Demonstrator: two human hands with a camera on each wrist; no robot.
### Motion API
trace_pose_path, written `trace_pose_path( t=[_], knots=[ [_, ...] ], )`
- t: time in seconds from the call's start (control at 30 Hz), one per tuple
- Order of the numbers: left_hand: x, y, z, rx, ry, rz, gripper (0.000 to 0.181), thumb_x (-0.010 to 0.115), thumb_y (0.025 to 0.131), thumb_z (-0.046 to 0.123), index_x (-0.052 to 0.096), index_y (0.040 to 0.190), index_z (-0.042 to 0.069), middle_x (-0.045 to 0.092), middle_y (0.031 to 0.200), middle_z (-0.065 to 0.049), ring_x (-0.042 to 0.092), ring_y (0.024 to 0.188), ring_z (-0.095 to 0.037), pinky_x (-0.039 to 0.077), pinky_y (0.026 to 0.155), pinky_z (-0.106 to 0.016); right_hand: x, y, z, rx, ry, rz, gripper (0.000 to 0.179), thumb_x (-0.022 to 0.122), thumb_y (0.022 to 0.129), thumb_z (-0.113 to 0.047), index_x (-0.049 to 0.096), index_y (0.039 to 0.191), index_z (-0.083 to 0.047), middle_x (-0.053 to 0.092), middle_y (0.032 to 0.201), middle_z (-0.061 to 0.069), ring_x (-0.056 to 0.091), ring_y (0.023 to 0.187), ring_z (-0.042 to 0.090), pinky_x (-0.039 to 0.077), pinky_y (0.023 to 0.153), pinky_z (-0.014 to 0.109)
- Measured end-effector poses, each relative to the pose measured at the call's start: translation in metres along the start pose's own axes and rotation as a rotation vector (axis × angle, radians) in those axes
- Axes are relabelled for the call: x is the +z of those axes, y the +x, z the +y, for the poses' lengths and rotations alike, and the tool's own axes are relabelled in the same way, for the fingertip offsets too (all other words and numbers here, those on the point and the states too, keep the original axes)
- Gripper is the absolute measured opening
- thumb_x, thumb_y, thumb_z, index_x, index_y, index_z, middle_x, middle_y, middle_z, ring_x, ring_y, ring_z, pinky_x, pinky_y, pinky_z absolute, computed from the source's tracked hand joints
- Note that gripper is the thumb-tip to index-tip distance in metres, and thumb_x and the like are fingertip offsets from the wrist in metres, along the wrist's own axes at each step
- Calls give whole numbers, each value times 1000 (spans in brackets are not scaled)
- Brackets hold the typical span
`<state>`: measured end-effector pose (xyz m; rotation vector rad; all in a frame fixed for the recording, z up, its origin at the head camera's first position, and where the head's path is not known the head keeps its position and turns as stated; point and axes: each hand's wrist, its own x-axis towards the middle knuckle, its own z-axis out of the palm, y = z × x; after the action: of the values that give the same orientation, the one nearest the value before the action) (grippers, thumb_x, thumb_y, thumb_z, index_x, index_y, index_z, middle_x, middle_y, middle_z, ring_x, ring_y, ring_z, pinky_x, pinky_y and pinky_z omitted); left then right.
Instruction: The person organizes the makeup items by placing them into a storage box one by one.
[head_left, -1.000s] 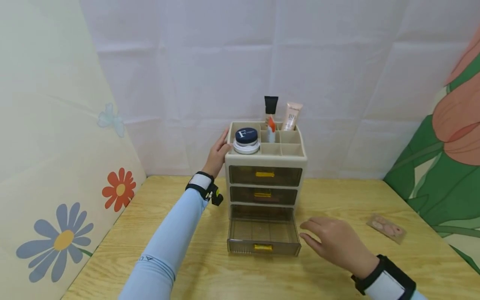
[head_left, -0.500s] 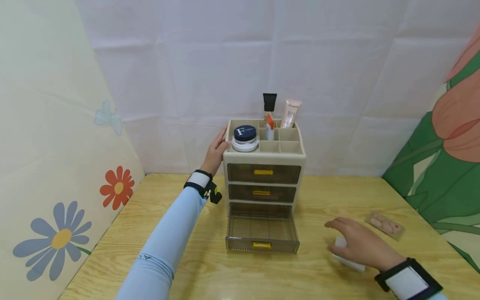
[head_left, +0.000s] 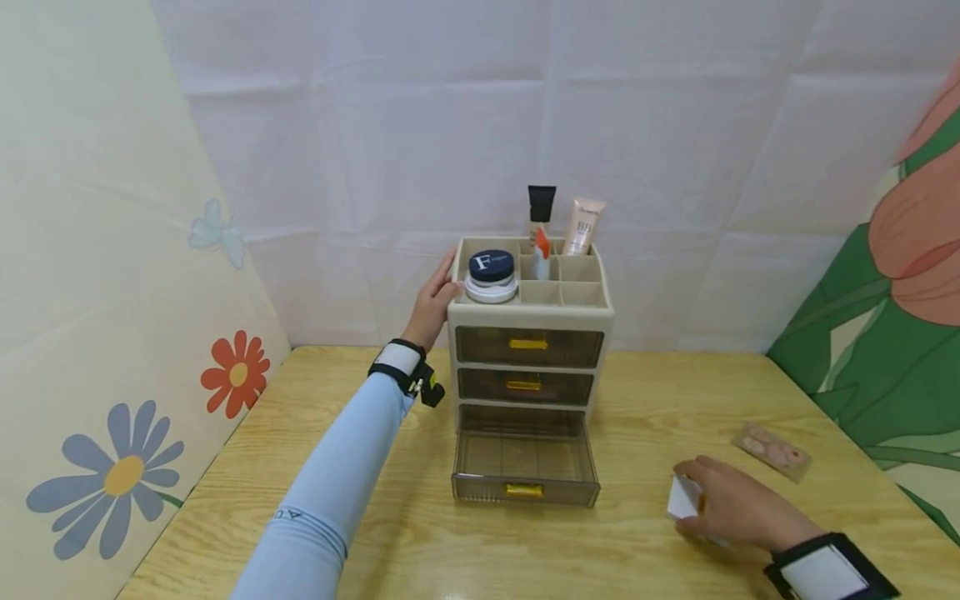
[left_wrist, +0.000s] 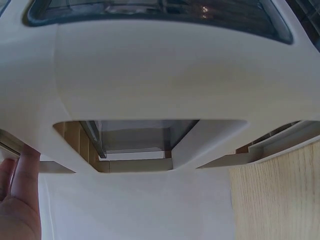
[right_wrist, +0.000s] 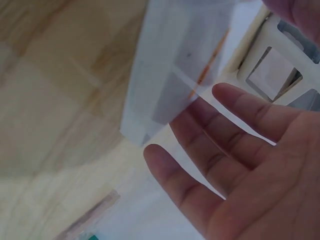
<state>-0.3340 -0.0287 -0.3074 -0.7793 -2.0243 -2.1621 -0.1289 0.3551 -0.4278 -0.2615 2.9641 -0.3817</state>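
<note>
A cream makeup organizer (head_left: 532,315) stands mid-table, its bottom drawer (head_left: 525,467) pulled out with nothing visible inside. My left hand (head_left: 431,310) rests on the organizer's upper left side with fingers fairly straight; in the left wrist view its fingers (left_wrist: 26,175) meet the cream side wall. To the right of the drawer, my right hand (head_left: 738,504) pinches a small white box (head_left: 684,497), thumb on the near side. Seen from the right wrist, the box (right_wrist: 175,70) looks pale with an orange line, tilted above the table, and several fingers (right_wrist: 175,175) spread beside it.
The organizer's top compartments hold a round navy-lidded jar (head_left: 491,271), a black-capped tube (head_left: 542,204), a pink tube (head_left: 583,227) and a small orange-tipped bottle (head_left: 542,254). A flat pinkish packet (head_left: 772,452) lies on the wooden table beyond my right hand.
My right hand has moved right, away from the drawer's side, to the white box and now grips it, the box turned up from lying flat. My left hand stays on the organizer.
</note>
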Motion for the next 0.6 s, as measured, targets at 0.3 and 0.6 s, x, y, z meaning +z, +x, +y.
trace_pose_path(
  t=[0.3,0.6],
  knots=[
    [-1,-1,1,5,-3,-2,62,45,98,16,26,155,24,36,152,-11,46,126,-27,45,94,-43,3,-2,1,-34,10,30,71,88,67,-34,59,118,5,60,113,22,60,99,35,49,81,53],
    [0,-1,0,17,-15,-13,61,44,98,14,25,156,24,37,151,-14,47,124,-27,46,92,-41,6,0,2,-16,34,22,71,89,64,-33,60,117,5,61,111,19,59,95,29,50,80,51]
  ],
)
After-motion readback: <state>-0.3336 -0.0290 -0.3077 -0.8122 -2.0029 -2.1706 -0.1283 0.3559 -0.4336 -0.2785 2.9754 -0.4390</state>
